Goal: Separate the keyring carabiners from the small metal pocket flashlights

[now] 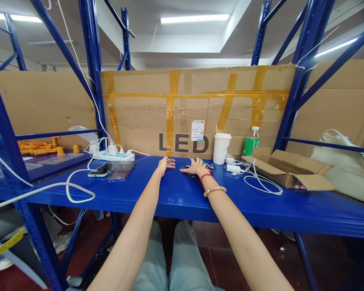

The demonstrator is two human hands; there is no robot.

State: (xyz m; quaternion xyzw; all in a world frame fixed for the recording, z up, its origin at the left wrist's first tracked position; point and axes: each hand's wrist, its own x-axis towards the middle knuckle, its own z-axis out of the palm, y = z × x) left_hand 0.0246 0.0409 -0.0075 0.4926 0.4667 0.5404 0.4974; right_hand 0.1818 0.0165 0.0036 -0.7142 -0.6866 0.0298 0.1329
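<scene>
Spread wide over the small, dark, tangled pile, as though to gather or steady it on the blue bench, the right hand hides much of it; red and green bits show. The left hand lies nearby, slightly open, apparently holding nothing.

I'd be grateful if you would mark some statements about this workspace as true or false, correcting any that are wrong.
1. The right hand is spread over a small pile of items. True.
2. The beaded bracelet is on the left wrist. False: it is on the right wrist.
3. The white cup stands to the left of the bottle. True.
4. The small cardboard box has its flaps closed. False: they are open.
5. The left hand holds the phone. False: the phone lies on the blue surface, away from that hand.
</scene>
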